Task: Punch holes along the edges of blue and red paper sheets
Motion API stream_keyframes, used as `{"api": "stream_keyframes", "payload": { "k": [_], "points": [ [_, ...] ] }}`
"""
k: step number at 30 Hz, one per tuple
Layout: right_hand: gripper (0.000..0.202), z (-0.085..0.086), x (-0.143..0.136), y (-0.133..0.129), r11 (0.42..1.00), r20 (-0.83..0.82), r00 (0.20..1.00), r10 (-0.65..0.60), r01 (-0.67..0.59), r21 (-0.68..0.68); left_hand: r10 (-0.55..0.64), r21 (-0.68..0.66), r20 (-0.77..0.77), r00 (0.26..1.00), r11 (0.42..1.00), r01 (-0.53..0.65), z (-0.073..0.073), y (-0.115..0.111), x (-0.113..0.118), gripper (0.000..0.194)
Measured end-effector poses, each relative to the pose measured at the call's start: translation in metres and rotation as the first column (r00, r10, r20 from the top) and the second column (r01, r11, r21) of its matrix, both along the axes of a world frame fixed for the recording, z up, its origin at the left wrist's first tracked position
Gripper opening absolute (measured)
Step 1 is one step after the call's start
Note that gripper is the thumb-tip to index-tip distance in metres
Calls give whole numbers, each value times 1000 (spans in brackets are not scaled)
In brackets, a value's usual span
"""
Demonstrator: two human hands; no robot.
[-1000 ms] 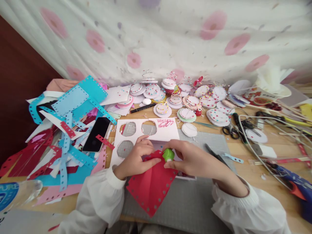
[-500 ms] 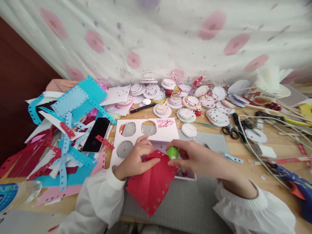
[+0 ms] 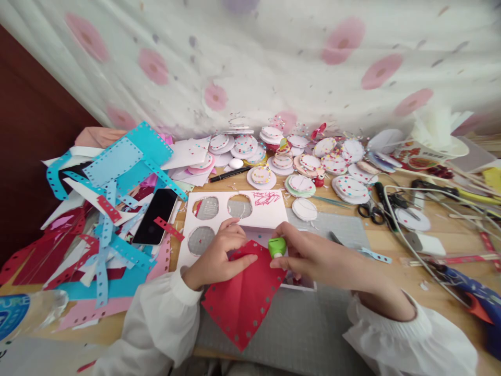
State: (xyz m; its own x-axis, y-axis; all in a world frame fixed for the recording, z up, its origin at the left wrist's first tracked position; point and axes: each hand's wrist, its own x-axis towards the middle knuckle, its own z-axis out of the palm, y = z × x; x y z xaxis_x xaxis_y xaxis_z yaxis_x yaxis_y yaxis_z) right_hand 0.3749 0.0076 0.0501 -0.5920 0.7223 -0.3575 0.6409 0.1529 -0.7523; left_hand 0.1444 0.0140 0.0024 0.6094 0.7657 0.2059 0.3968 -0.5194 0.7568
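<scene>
A red sheet of paper (image 3: 243,300) with small holes punched along its edges is pinched by my left hand (image 3: 222,257), thumb on top. My right hand (image 3: 303,253) grips a small green punch (image 3: 277,246) between thumb and fingers, at the sheet's upper right corner. Beneath both hands lies an open white box (image 3: 301,286), mostly hidden by the hands and the sheet. Behind my left hand is a white card (image 3: 203,230) with round cut-outs, and a grey cutting mat (image 3: 309,329) spreads under everything.
On the left, punched paper strips (image 3: 105,235) are heaped around a phone (image 3: 155,216). Stacked, decorated paper discs (image 3: 350,189) line the back. To the right are scissors (image 3: 371,212), a white cable (image 3: 403,235) and a paper bowl (image 3: 430,151). A bottle (image 3: 31,313) lies lower left.
The view has shifted very slightly. Both hands keep their grips and almost the same positions, with the green punch still at the red sheet's corner.
</scene>
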Motion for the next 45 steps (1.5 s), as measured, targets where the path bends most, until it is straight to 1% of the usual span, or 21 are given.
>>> {"api": "stream_keyframes", "payload": {
  "k": [4, 7, 10, 14, 18, 24, 28, 31, 38, 45],
  "points": [
    [24, 3, -2, 0, 999, 47, 998, 34, -34, 3, -5, -1, -9, 1000, 1000, 5, 1, 0, 0, 19],
    [22, 4, -4, -1, 996, 87, 993, 75, -80, 47, -6, 2, -14, 1000, 1000, 6, 1, 0, -1, 17],
    [22, 2, -8, 0, 990, 76, 992, 96, -103, 94, -6, 3, -23, 1000, 1000, 6, 0, 0, -1, 16],
    [20, -1, -15, 1, 993, 42, 997, 61, -65, 99, -5, -4, -31, 999, 1000, 5, 0, 0, -1, 16],
    [16, -2, -19, 3, 999, 31, 1000, 7, -8, 45, -8, -12, -30, 1000, 1000, 8, -1, 1, -2, 13],
    [19, -2, -18, 4, 998, 21, 998, -55, 56, -18, -9, -35, -7, 1000, 999, 9, 2, 1, -1, 11],
    [16, -5, -20, 4, 999, -19, 999, -50, 50, 7, -8, -42, 9, 1000, 999, 8, 3, 0, -1, 12],
    [18, -6, -21, 4, 998, -19, 999, -44, 45, 38, -13, -41, 11, 1000, 999, 13, 3, 0, -1, 12],
    [15, -7, -20, 4, 998, -60, 997, -41, 43, 34, -8, -43, 18, 1000, 999, 9, 3, 0, -1, 13],
    [13, -8, -23, 2, 994, -51, 999, 4, 2, 112, -12, -45, 26, 1000, 999, 13, 2, 0, -2, 12]
  ]
}}
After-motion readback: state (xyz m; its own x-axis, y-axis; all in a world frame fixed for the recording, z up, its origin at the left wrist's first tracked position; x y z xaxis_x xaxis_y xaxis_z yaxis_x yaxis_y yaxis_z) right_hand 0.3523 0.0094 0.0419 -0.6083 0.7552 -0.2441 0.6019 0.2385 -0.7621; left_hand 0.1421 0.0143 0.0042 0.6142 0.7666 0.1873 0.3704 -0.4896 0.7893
